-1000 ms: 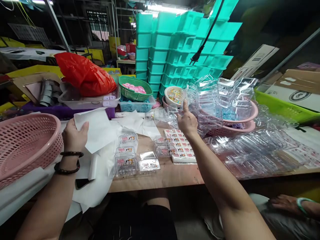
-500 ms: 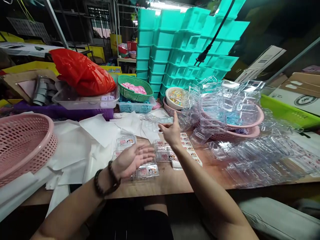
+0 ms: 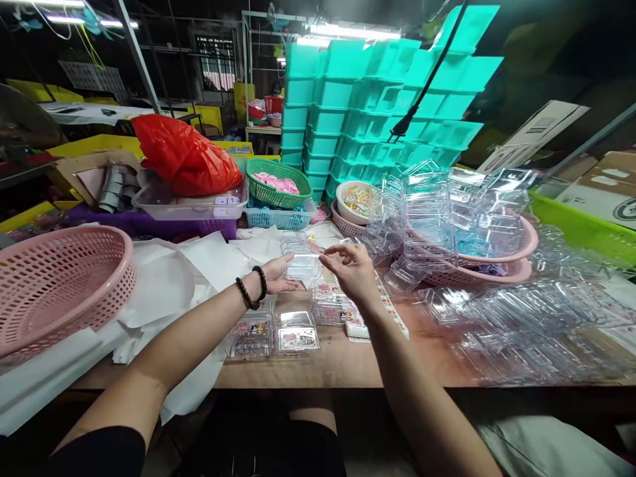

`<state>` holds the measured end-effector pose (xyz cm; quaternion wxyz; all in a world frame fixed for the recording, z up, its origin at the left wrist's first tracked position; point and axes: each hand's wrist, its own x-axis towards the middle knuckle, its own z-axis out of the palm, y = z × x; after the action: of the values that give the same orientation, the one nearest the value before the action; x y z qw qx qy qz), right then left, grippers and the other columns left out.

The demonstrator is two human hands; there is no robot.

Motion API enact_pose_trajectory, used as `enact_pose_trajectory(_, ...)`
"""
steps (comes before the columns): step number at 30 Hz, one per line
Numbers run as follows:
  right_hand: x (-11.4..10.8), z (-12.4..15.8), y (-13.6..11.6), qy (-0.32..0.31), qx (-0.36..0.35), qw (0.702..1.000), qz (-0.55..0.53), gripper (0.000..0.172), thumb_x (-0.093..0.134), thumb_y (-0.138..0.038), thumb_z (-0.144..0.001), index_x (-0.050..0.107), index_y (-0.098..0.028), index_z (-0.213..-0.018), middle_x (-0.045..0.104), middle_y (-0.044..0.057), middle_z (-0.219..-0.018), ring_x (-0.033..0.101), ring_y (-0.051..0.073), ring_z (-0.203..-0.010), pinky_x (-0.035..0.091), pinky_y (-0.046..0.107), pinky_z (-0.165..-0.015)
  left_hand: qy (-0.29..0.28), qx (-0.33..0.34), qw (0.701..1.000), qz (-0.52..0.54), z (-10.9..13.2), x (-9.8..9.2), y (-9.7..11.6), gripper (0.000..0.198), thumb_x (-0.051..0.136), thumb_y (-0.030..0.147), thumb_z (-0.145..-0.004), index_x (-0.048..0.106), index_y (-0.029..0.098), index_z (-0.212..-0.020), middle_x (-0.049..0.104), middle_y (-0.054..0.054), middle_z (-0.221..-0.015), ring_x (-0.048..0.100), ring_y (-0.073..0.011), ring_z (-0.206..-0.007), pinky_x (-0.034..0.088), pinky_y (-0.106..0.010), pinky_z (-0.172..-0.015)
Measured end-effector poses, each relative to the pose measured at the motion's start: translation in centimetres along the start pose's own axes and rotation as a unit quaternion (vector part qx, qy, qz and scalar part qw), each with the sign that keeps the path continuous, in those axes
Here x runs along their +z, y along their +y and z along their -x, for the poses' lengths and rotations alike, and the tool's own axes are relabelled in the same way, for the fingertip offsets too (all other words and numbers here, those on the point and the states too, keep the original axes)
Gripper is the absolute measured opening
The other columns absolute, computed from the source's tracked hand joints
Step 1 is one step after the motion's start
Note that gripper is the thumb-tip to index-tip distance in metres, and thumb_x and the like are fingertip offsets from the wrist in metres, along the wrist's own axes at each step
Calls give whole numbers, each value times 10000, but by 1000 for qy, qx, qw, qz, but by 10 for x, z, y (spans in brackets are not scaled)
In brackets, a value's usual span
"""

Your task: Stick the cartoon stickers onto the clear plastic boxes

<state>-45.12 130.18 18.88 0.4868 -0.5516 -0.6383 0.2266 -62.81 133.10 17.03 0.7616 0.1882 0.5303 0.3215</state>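
My left hand (image 3: pixel 278 275), with dark beads at the wrist, is open beside a clear plastic box (image 3: pixel 304 266), its thumb near the box's left edge. My right hand (image 3: pixel 354 270) is closed in a pinch just right of that box; what its fingertips hold, if anything, is too small to name. A tiny yellow and orange spot shows just past them. Several clear boxes with printed cat cards, such as this box (image 3: pixel 297 336), lie in front of my hands. Under my right wrist is a stack of printed card sheets (image 3: pixel 392 306).
A white bowl (image 3: pixel 352 199) of small yellow pieces stands behind my right hand. Clear plastic boxes (image 3: pixel 527 311) pile up at right, near pink baskets (image 3: pixel 519 270). White paper sheets (image 3: pixel 159 281) and a pink basket (image 3: pixel 116 271) lie left. Turquoise bins (image 3: pixel 348 119) rise behind.
My right hand has drawn back from beside the bowl, its pointing finger now folded into a pinch. My left hand has moved forward to the clear box. The view has tilted up slightly.
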Motion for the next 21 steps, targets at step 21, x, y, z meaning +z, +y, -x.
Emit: enact_pose_trajectory(21, 18, -74, -9, -389, 220, 893, 53, 181, 622, -121, -876, 592, -146, -699, 553, -37, -553, 363, 47, -425, 198, 210, -378, -32, 22, 996, 80, -9, -3, -7, 245, 459, 332, -963, 618, 167, -1052, 657, -45, -758, 623, -166, -594, 535, -260, -579)
